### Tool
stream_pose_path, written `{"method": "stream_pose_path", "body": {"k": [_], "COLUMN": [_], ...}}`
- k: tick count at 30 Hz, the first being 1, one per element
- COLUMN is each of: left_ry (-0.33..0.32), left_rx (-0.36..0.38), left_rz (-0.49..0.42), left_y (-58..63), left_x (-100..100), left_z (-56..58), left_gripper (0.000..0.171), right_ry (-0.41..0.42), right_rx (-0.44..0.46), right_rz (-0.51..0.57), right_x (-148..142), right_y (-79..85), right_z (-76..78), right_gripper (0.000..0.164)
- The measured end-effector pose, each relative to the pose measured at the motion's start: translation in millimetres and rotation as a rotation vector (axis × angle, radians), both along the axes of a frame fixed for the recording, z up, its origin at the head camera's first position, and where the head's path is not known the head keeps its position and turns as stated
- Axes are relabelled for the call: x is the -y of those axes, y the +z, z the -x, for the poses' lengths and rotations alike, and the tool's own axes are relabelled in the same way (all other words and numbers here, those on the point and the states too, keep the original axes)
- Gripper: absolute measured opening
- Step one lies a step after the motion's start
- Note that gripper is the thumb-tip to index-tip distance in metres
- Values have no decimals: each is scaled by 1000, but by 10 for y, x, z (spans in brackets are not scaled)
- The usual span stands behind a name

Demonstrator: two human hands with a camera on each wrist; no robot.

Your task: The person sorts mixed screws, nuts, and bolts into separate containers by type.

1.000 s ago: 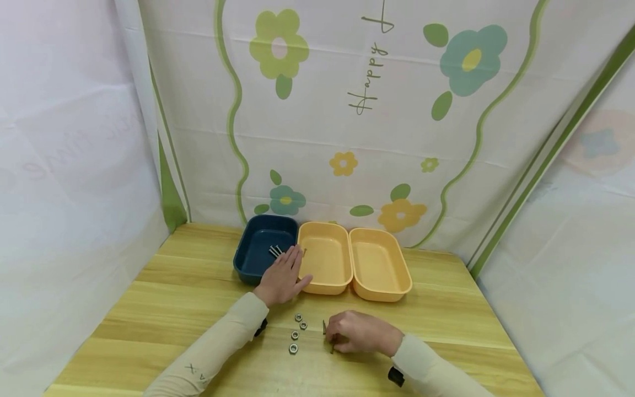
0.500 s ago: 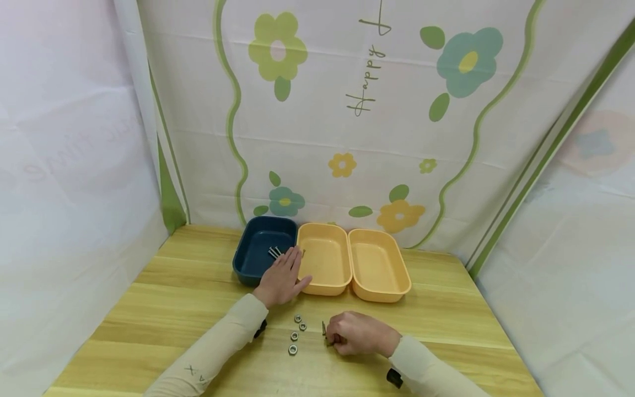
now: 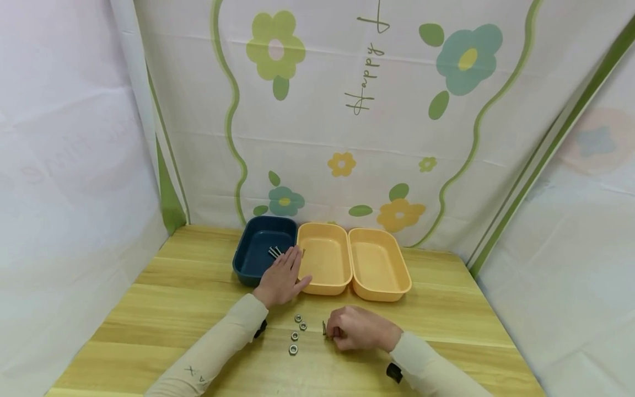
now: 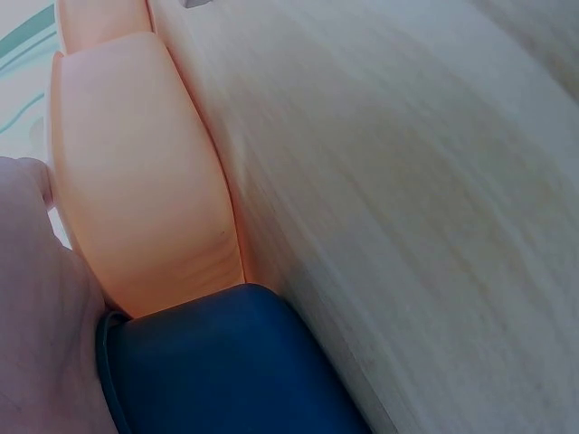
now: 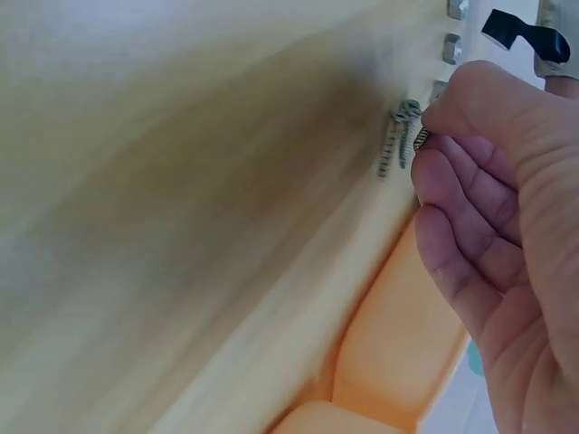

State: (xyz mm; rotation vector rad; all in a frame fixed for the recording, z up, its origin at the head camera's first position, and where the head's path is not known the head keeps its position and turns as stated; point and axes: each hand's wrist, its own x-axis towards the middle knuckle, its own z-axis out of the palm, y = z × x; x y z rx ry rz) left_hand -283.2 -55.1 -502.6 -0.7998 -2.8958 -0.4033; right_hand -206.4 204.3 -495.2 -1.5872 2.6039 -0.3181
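My left hand (image 3: 281, 277) lies with straight fingers across the adjoining rims of the blue tray (image 3: 241, 270) and the middle yellow tray (image 3: 324, 288). Several bolts (image 3: 274, 252) show in the blue tray beside its fingertips, and a small screw (image 3: 303, 253) lies in the middle yellow tray. Low over the table, my right hand (image 3: 359, 329) pinches a small screw (image 5: 422, 138) between thumb and index finger; only its threaded end shows. Just beyond those fingertips, more small screws (image 5: 394, 136) rest on the wood. Several hex nuts (image 3: 295, 335) form a loose row left of the right hand.
A second yellow tray (image 3: 382, 296) stands right of the middle one, the three trays side by side at the table's back. Behind them hangs a flowered white cloth (image 3: 317, 110). More white cloth (image 3: 74, 165) closes off both sides of the wooden table (image 3: 163, 286).
My right hand has shifted slightly toward the trays, and the screw seen below its fingertips earlier is now hidden in the head view. The left hand has stayed put.
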Motion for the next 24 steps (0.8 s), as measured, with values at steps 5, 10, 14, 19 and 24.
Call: {"method": "stream_pose_path", "body": {"k": [5,10,14,19,24], "left_ry": [3,-4,-7,-5,3], "left_rx": [-5,-16,-27,-21,-5], "left_rz": [8,-10,-37,-29,7], "left_y": [4,-8,-23,-32,-43], "left_x": [2,8,10,5,6], "left_z": [2,-4,4,12,23], "left_gripper": [82,81,81,82,83], "right_ry": [-2,-30,-13,-17,-38], "right_rx": [-3,7,-20,-55,-84], "right_rz": [23,24,22,10,11], "right_x": [8,1,-7,1,27], "right_y": [104,268,395,535,702], "right_z": [44,97,157,219,280], "right_gripper": [14,11,8,9,11]}}
